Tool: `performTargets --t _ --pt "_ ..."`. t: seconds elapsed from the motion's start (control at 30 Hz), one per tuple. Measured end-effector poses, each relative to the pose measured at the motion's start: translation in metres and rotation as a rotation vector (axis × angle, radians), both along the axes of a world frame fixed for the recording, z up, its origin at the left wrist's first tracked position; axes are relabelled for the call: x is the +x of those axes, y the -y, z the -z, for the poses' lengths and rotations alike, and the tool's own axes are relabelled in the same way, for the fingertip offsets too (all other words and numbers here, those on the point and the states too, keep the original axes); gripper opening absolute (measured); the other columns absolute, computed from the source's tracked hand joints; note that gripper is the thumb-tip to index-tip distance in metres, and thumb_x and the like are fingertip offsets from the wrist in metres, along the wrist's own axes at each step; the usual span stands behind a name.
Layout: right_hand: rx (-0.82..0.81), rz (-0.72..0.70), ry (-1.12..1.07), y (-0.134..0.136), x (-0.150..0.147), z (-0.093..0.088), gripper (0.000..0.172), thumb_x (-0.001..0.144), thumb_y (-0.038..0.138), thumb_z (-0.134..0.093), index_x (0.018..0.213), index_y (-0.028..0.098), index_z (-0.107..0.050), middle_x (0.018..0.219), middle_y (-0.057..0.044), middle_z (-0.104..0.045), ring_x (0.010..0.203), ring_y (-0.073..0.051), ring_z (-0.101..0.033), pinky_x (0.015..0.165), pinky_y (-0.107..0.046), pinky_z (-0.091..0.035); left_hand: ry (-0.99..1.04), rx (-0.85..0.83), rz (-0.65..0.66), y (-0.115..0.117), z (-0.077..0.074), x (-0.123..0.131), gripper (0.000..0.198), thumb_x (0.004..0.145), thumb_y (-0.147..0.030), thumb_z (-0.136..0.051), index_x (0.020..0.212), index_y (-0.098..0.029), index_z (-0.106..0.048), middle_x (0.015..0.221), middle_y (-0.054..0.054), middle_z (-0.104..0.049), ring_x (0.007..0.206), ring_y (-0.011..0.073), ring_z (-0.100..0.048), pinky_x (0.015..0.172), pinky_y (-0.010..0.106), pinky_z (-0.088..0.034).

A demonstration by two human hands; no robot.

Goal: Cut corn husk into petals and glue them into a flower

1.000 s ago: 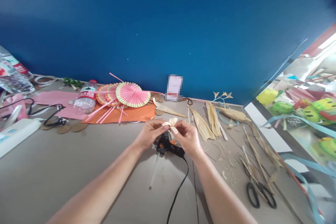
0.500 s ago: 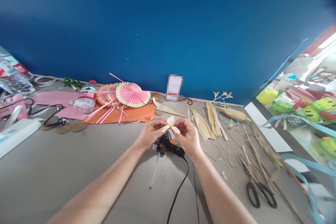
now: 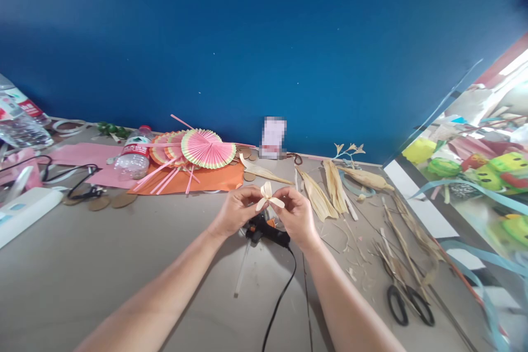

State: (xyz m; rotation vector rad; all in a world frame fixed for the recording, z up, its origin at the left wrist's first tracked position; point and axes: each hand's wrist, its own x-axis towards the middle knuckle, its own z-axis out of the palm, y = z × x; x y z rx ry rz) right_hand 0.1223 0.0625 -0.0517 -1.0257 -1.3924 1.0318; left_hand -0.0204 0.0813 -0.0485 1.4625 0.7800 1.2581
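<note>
A small cream corn-husk flower (image 3: 267,196) with three visible petals is held up between my hands over the table. My left hand (image 3: 236,210) pinches it from the left side, thumb and fingers together. From the right, my right hand (image 3: 297,214) is closed on another petal. Just below the hands lies a black glue gun (image 3: 268,231) with a clear glue stick (image 3: 242,270) poking out and a cord running toward me. Dry corn husks (image 3: 317,193) lie to the right of my right hand.
Black-handled scissors (image 3: 408,302) rest among husk scraps on the right. Pink folded-paper fans (image 3: 208,149) lie on orange paper (image 3: 185,182) at the back left, beside a plastic bottle (image 3: 134,157). A white power strip (image 3: 28,212) sits at far left. A blue wall (image 3: 264,44) closes the back.
The flower has turned slightly in my fingers, so its petals show at a different angle. Both hands stay in nearly the same place.
</note>
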Motion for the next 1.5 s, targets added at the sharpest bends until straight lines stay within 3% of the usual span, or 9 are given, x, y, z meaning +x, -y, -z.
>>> performTargets --t 0.1,0.3,0.6,0.8,1.03,1.27,1.4,1.5 --pt "-0.025 -0.037 -0.057 0.000 0.000 -0.003 0.014 0.071 0.028 -0.060 0.070 0.018 -0.050 0.052 0.006 -0.046 0.040 -0.005 -0.031 0.039 -0.018 -0.026 0.011 -0.011 -0.007 -0.001 0.001 0.000 0.009 0.061 -0.022 -0.069 0.067 -0.015 -0.067 0.068 0.003 -0.059 0.065 0.0135 -0.052 0.064 0.026 -0.042" --pt "-0.048 -0.069 -0.126 -0.001 -0.001 -0.005 0.015 0.068 0.026 -0.063 0.069 0.018 -0.051 0.051 0.007 -0.046 0.038 -0.004 -0.034 0.037 -0.017 -0.027 -0.017 0.021 -0.002 -0.002 0.001 -0.001 0.009 0.063 -0.023 -0.068 0.066 -0.015 -0.067 0.068 0.003 -0.060 0.066 0.0142 -0.053 0.065 0.026 -0.041" --pt "-0.032 -0.007 -0.040 0.001 -0.002 0.000 0.007 0.072 0.022 -0.058 0.072 0.017 -0.052 0.054 0.006 -0.046 0.043 -0.005 -0.038 0.040 -0.018 -0.030 -0.019 0.012 -0.039 -0.001 0.005 -0.001 0.012 0.065 -0.025 -0.065 0.068 -0.014 -0.063 0.068 0.003 -0.059 0.064 0.0132 -0.052 0.063 0.025 -0.041" --pt "-0.017 0.011 -0.012 0.002 -0.004 -0.002 0.009 0.071 0.023 -0.057 0.069 0.017 -0.051 0.053 0.006 -0.044 0.044 -0.006 -0.035 0.041 -0.018 -0.030 0.008 -0.002 -0.001 0.001 -0.001 -0.002 0.011 0.065 -0.025 -0.066 0.066 -0.014 -0.063 0.066 0.002 -0.057 0.062 0.0121 -0.051 0.062 0.024 -0.040" --pt "0.036 0.009 0.010 0.003 -0.003 -0.004 0.006 0.069 0.019 -0.056 0.069 0.017 -0.051 0.058 0.003 -0.051 0.048 -0.008 -0.041 0.045 -0.020 -0.034 0.029 -0.041 0.025 0.001 -0.005 -0.001 0.013 0.060 -0.025 -0.070 0.065 -0.014 -0.065 0.065 0.001 -0.058 0.062 0.0121 -0.051 0.062 0.025 -0.041" --pt "-0.026 -0.030 -0.048 0.004 -0.006 -0.002 0.011 0.072 0.027 -0.056 0.071 0.017 -0.051 0.052 0.006 -0.047 0.040 -0.005 -0.035 0.038 -0.018 -0.030 0.072 -0.088 0.018 -0.001 -0.001 0.000 0.014 0.059 -0.027 -0.071 0.061 -0.014 -0.066 0.063 0.001 -0.060 0.059 0.0113 -0.052 0.061 0.025 -0.041" --pt "-0.013 0.015 0.063 0.004 -0.001 -0.009 0.012 0.076 0.030 -0.051 0.078 0.018 -0.052 0.059 0.003 -0.050 0.043 -0.007 -0.040 0.042 -0.020 -0.034 0.176 -0.152 0.027 -0.006 0.011 -0.003 0.015 0.059 -0.028 -0.071 0.061 -0.015 -0.066 0.062 0.001 -0.061 0.057 0.0109 -0.053 0.059 0.024 -0.041" --pt "0.007 0.061 0.366 0.008 0.008 -0.023 0.018 0.075 0.033 -0.051 0.085 0.018 -0.052 0.068 0.001 -0.055 0.048 -0.008 -0.044 0.048 -0.022 -0.036 0.216 -0.244 0.007 -0.010 0.015 -0.007 0.014 0.058 -0.027 -0.071 0.062 -0.015 -0.067 0.063 0.002 -0.063 0.059 0.0120 -0.055 0.060 0.025 -0.042"
